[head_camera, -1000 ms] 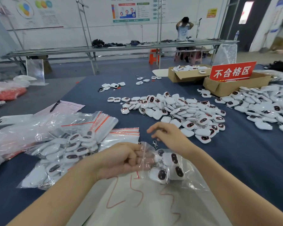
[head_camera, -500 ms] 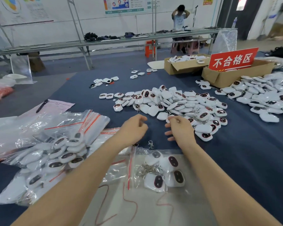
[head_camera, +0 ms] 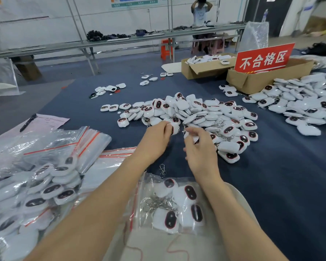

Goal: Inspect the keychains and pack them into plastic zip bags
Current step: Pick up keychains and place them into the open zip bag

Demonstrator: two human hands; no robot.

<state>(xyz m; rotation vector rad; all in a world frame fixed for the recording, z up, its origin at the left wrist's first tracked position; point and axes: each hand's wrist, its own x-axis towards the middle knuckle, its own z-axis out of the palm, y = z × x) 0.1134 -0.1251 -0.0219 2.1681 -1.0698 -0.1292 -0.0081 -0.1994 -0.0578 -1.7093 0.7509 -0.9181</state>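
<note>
Your left hand [head_camera: 156,140] pinches one white keychain [head_camera: 174,128] at the pile's near edge; your right hand [head_camera: 199,147] curls around another, mostly hidden. They look light, hard and smooth, so grip the body, not the loose chain. The pile [head_camera: 196,113] sits at 12 o'clock, the open bag [head_camera: 169,204] at 6. Bare counter [head_camera: 280,185] lies at 3.

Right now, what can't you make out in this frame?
- Left hand: its fingers cover most of a keychain; grip unclear.
- Right hand: keychain hidden behind its fingers.
- Bag: count unclear, chains tangled, plastic glare.
- Box: contents hidden by its wall and the red sign.
- Paper: print too small.
</note>
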